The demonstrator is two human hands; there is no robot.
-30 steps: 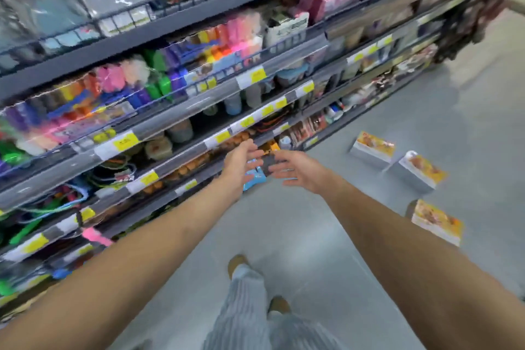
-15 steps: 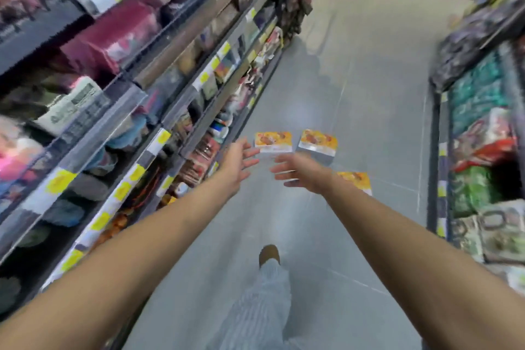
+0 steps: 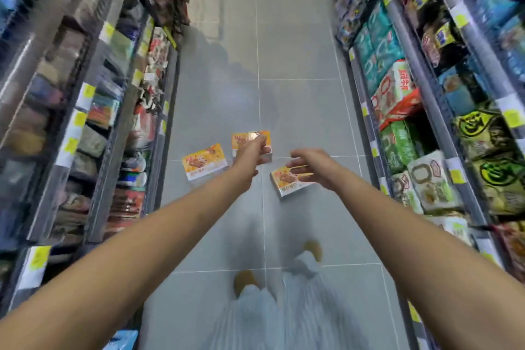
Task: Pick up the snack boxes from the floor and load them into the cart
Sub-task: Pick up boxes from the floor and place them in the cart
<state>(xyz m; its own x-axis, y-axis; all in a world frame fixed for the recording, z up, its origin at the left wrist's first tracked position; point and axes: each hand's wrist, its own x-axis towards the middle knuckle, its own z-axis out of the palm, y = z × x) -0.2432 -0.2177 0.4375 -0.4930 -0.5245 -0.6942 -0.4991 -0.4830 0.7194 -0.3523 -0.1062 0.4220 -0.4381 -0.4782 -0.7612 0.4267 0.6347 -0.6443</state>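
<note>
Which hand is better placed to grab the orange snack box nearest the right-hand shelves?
Right, likely. The right hand, fingers spread, lines up over that orange cardboard snack box on the grey tiled floor; the left hand lines up with the farther box.

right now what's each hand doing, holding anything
left hand: cannot tell, it overlaps the far snack box and is blurred
right hand: open, holding nothing
</note>
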